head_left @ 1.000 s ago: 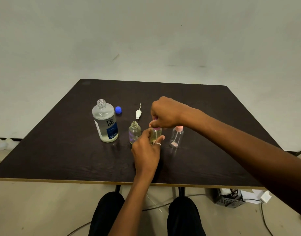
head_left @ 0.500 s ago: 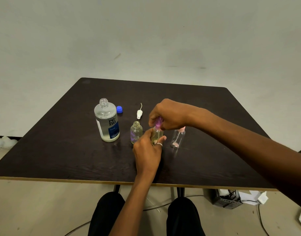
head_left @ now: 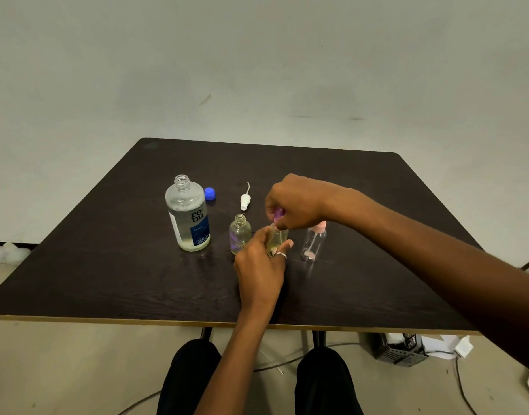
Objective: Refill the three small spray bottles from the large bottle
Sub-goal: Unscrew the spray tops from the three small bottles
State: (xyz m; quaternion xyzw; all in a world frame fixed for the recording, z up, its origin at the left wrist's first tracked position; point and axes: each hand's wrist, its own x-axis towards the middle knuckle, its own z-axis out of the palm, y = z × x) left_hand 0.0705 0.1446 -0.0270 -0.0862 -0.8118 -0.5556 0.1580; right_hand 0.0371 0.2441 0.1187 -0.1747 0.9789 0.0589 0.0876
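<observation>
The large clear bottle (head_left: 188,215) with a blue label stands uncapped on the dark table (head_left: 107,265), its blue cap (head_left: 209,193) just behind it. An open small spray bottle (head_left: 240,234) stands to its right, and its white spray top (head_left: 245,200) lies behind. My left hand (head_left: 261,266) grips the middle small bottle (head_left: 277,238) around its body. My right hand (head_left: 293,203) pinches that bottle's purple spray top (head_left: 277,212), which sits raised above the neck. A third small bottle (head_left: 313,241) with a pink top stands to the right.
The table's near edge (head_left: 167,320) runs in front of my knees (head_left: 191,375). Under the table on the right lie a black basket (head_left: 399,350), white papers and cables on the floor. A pale wall stands behind the table.
My right hand has lifted the purple spray top up off the middle bottle's neck. My left hand still holds the bottle in the same place.
</observation>
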